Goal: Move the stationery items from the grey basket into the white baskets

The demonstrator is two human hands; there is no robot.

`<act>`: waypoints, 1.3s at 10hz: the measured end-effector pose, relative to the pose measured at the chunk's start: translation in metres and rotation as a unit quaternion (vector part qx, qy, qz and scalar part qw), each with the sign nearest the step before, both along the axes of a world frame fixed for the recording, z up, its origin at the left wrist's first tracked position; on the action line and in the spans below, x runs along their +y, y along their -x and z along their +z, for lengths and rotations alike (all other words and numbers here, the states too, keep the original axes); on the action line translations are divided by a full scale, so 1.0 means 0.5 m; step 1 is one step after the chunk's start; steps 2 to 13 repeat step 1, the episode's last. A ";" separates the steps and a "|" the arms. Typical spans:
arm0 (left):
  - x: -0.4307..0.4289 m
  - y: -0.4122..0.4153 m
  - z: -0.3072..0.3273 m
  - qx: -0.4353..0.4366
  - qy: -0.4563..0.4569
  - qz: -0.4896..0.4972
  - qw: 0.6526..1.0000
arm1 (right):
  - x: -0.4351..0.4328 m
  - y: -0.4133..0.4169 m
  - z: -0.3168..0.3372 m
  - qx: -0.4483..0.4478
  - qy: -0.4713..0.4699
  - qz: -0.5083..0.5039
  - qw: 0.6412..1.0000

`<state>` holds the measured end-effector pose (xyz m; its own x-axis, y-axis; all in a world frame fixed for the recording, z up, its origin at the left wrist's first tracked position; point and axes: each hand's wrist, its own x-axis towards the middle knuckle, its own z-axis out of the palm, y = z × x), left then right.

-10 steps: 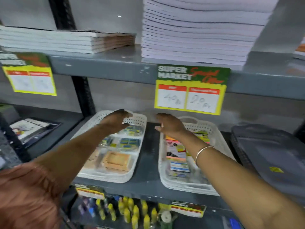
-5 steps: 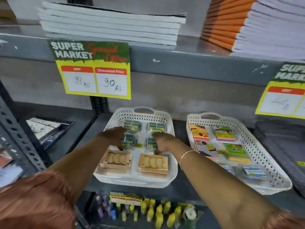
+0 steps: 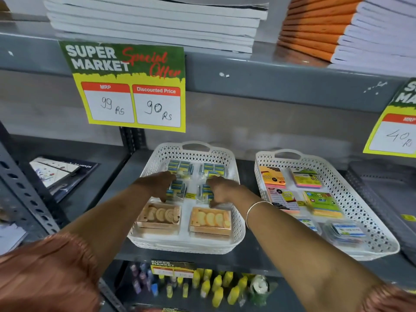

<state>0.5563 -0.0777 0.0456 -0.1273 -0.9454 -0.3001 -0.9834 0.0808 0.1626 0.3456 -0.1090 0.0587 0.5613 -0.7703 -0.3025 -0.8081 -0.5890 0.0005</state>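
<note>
Two white lattice baskets stand side by side on the grey shelf. The left white basket holds blue and yellow packets in its back rows and two orange boxes at the front. My left hand curls over the middle-left packet. My right hand curls over the middle-right packet. The right white basket holds sticky-note pads and small packs. The grey basket lies at the far right, mostly out of frame.
A yellow and green price sign hangs from the shelf above, just over the left basket. Stacks of notebooks sit on that upper shelf. A booklet lies at the left. Yellow bottles fill the shelf below.
Both hands have come back from the far rims of the two baskets and dropped onto the middle packets in the left basket. The view has swung left.
</note>
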 end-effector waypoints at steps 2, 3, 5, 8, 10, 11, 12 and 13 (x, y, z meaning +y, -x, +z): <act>0.010 -0.003 0.001 0.003 0.031 0.013 0.999 | 0.005 0.008 0.008 -0.026 -0.005 -0.009 1.000; 0.010 -0.003 0.001 0.003 0.031 0.013 0.999 | 0.005 0.008 0.008 -0.026 -0.005 -0.009 1.000; 0.010 -0.003 0.001 0.003 0.031 0.013 0.999 | 0.005 0.008 0.008 -0.026 -0.005 -0.009 1.000; 0.010 -0.003 0.001 0.003 0.031 0.013 0.999 | 0.005 0.008 0.008 -0.026 -0.005 -0.009 1.000; 0.010 -0.003 0.001 0.003 0.031 0.013 0.999 | 0.005 0.008 0.008 -0.026 -0.005 -0.009 1.000; 0.010 -0.003 0.001 0.003 0.031 0.013 0.999 | 0.005 0.008 0.008 -0.026 -0.005 -0.009 1.000; 0.010 -0.003 0.001 0.003 0.031 0.013 0.999 | 0.005 0.008 0.008 -0.026 -0.005 -0.009 1.000; 0.010 -0.003 0.001 0.003 0.031 0.013 0.999 | 0.005 0.008 0.008 -0.026 -0.005 -0.009 1.000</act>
